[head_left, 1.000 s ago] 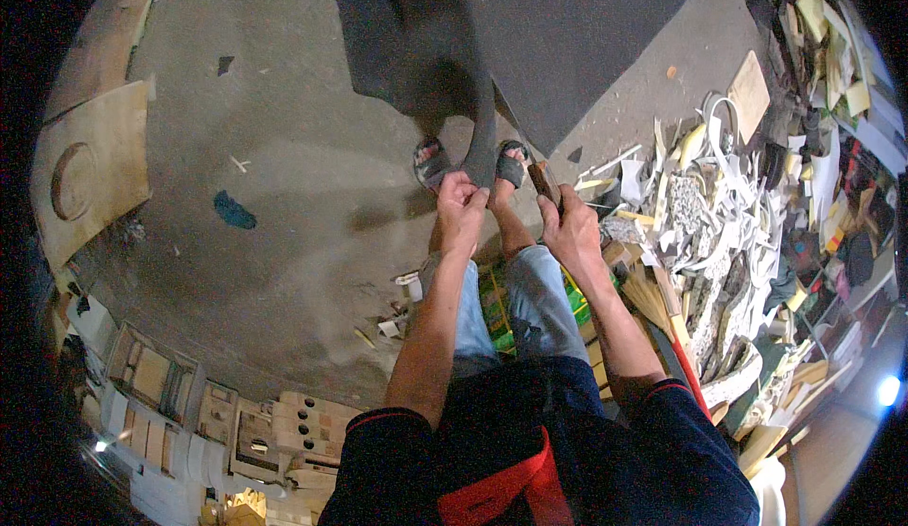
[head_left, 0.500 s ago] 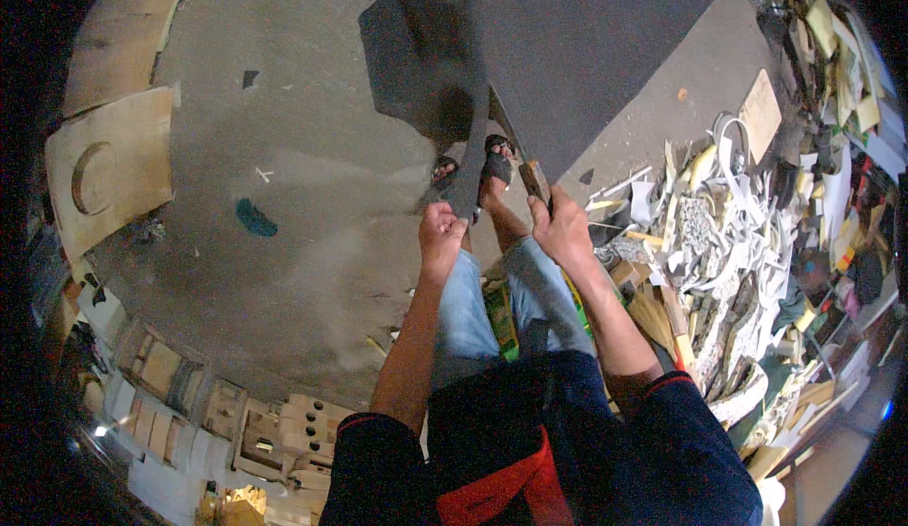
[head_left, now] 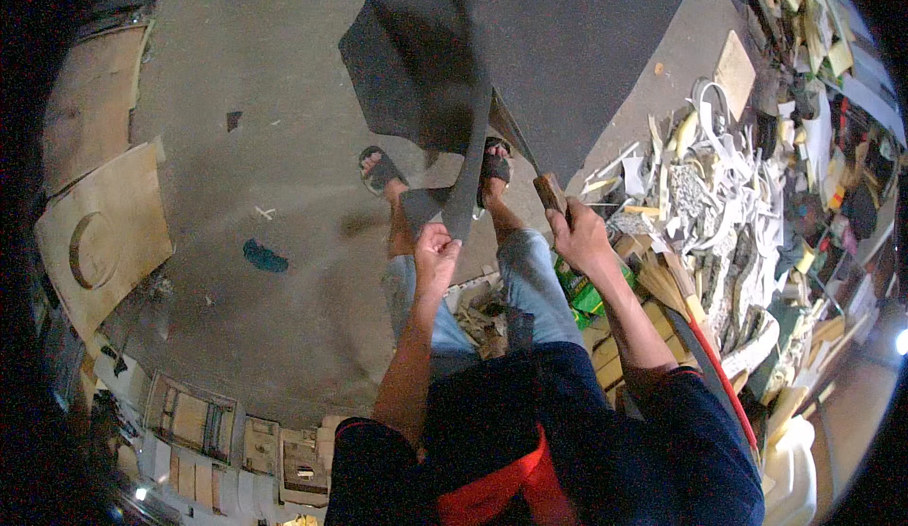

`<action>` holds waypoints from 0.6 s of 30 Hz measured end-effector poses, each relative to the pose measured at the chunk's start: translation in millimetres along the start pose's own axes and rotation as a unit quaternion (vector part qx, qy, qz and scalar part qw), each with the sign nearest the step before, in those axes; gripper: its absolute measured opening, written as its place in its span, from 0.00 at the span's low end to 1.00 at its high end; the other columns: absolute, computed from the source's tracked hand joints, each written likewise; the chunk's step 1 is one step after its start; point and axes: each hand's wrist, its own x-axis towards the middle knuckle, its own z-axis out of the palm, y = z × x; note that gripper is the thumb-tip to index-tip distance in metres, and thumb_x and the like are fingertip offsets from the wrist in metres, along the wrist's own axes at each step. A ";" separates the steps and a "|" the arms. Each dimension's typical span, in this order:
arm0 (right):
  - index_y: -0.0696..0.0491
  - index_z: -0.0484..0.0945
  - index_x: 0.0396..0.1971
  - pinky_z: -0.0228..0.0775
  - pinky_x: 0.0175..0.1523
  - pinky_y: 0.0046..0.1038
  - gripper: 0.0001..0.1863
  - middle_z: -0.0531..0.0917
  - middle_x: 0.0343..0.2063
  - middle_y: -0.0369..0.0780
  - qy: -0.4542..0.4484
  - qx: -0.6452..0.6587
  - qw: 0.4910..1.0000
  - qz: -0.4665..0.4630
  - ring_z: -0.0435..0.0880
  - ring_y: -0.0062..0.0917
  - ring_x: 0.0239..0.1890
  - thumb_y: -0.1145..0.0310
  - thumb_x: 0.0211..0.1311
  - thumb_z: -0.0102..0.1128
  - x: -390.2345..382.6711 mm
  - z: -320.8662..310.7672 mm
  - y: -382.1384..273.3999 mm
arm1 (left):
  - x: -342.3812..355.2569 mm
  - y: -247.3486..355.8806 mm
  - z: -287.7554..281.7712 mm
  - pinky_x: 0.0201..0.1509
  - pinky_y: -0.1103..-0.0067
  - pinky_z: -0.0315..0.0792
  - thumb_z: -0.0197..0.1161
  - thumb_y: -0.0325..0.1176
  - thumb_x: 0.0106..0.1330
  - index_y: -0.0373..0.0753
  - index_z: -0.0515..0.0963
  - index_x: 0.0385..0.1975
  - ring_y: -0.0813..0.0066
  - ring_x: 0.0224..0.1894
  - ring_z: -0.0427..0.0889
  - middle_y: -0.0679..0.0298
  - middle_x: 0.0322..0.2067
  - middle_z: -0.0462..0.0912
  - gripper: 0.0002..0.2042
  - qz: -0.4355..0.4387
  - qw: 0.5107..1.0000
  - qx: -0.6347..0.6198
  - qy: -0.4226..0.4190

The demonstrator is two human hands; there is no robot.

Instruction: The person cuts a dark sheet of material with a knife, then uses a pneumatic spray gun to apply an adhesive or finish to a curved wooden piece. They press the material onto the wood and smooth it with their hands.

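Note:
A large dark grey sheet (head_left: 577,43) spreads out ahead of me, with a loose flap folded over on its left. From it a narrow strip (head_left: 465,181) hangs down toward me, and my left hand (head_left: 437,256) pinches its near end between thumb and fingers. My right hand (head_left: 580,239) is closed around the wooden handle of a long knife (head_left: 547,191). The blade points away from me and its far end meets the sheet where the strip parts from it. How much of the blade is past the sheet is hidden.
On the right lies a heap of white and yellow offcuts (head_left: 719,195), with a brush (head_left: 667,285) nearer me. Wooden boards (head_left: 118,233) lean at the left. A teal scrap (head_left: 265,255) rests on the floor. My sandalled feet (head_left: 383,168) stand below the sheet.
My left foot has stepped out to the left and shows fully. The left hand has drawn the strip slightly left and down; the right hand with the knife has shifted slightly right and nearer me.

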 end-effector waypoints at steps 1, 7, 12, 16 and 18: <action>0.64 0.77 0.39 0.72 0.45 0.49 0.20 0.80 0.30 0.62 0.006 0.000 1.000 0.009 0.81 0.60 0.40 0.58 0.66 0.58 3.1 1.4 -7.6 | 2.2 2.3 -6.6 0.35 0.80 0.70 0.65 0.17 0.57 0.37 0.71 0.42 0.80 0.31 0.76 0.67 0.27 0.76 0.15 0.010 1.000 0.013 -0.015; 0.64 0.77 0.43 0.73 0.46 0.45 0.21 0.82 0.32 0.60 0.008 -0.028 0.997 0.069 0.84 0.55 0.40 0.57 0.67 0.57 -7.8 -6.9 -44.0 | 15.6 21.3 -47.9 0.36 0.80 0.71 0.66 0.18 0.57 0.37 0.72 0.42 0.79 0.31 0.77 0.66 0.27 0.78 0.15 -0.004 0.996 0.070 -0.063; 0.65 0.78 0.43 0.73 0.45 0.43 0.23 0.84 0.33 0.57 -0.013 -0.096 0.993 0.069 0.85 0.50 0.39 0.56 0.68 0.56 -5.1 -26.8 -65.0 | 21.3 34.1 -66.3 0.38 0.79 0.72 0.65 0.19 0.58 0.37 0.72 0.42 0.78 0.32 0.77 0.65 0.29 0.78 0.14 -0.007 0.993 0.084 -0.082; 0.64 0.79 0.39 0.72 0.49 0.51 0.20 0.81 0.34 0.64 -0.012 -0.048 0.995 0.084 0.80 0.60 0.45 0.58 0.67 0.57 13.1 -33.4 -83.7 | 24.1 35.9 -74.3 0.39 0.78 0.72 0.65 0.20 0.59 0.37 0.72 0.43 0.77 0.33 0.77 0.65 0.30 0.79 0.14 -0.029 0.990 0.093 -0.106; 0.64 0.79 0.41 0.72 0.50 0.49 0.20 0.81 0.34 0.63 -0.030 -0.063 0.990 0.126 0.81 0.58 0.45 0.58 0.68 0.57 12.8 -39.5 -89.9 | 26.0 35.3 -79.0 0.39 0.78 0.71 0.64 0.20 0.59 0.38 0.72 0.43 0.77 0.33 0.77 0.65 0.30 0.79 0.14 -0.027 0.990 0.090 -0.108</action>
